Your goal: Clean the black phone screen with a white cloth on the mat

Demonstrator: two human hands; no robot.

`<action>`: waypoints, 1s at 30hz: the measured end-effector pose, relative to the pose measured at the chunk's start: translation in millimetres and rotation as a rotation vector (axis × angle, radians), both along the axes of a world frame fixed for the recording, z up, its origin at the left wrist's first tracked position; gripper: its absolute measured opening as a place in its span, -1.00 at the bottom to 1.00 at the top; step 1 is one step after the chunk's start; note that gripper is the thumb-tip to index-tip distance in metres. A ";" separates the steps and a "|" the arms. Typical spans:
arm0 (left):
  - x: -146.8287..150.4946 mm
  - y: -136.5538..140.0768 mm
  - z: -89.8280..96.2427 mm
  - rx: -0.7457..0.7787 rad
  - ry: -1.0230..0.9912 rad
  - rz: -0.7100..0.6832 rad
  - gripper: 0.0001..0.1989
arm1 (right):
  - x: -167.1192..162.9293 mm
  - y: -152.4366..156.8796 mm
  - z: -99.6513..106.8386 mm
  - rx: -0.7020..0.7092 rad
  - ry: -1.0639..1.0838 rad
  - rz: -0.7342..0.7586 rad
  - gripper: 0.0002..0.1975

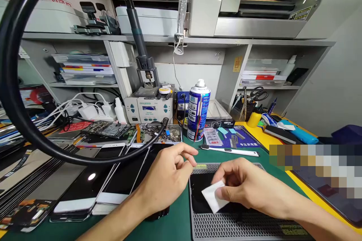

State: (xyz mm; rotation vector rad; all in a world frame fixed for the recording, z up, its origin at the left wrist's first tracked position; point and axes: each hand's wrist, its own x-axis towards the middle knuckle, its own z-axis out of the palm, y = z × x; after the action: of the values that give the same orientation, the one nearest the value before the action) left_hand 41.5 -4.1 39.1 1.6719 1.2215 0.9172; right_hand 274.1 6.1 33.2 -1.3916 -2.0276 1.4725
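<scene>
My right hand (243, 186) pinches a folded white wipe (213, 197) between thumb and fingers. The wipe is over a black phone screen (199, 190), which lies on a grey perforated mat (209, 229); whether the two touch I cannot tell. Part of the screen is hidden beneath the hand and wipe. My left hand (172, 175) hovers at the mat's left edge, fingers loosely curled, with a gap between thumb and index finger. Nothing shows in it. A white-handled brush (234, 151) lies just behind the mat.
A blue spray can (198, 111) stands behind the hands. Phones (82, 180) and circuit boards (107, 131) cover the left side. A thick black hose (8, 83) loops in front at left. A soldering station (148, 109) stands at the back; a tablet-like device (330, 184) lies right.
</scene>
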 end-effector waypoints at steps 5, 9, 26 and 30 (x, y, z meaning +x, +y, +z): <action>-1.5 -0.5 0.7 0.021 0.098 -0.003 -0.79 | 1.0 -3.8 0.6 0.387 -0.305 -0.071 -0.69; -8.7 0.9 -0.1 0.165 0.340 -0.019 -0.76 | 1.3 -14.1 6.1 0.693 -0.276 0.054 -0.72; -15.0 -12.4 2.4 0.489 0.607 -0.406 -0.70 | -2.5 -50.6 2.7 0.963 -0.456 0.247 -0.51; -15.6 -10.0 -2.9 0.514 0.611 -0.373 -0.70 | -11.0 -47.9 4.9 0.993 -0.471 0.240 -0.54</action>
State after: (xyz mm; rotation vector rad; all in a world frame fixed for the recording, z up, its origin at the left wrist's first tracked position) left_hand 25.9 -14.1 36.1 2.6209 1.0270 0.5170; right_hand 263.1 -41.8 38.2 -1.0938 -2.6690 0.0264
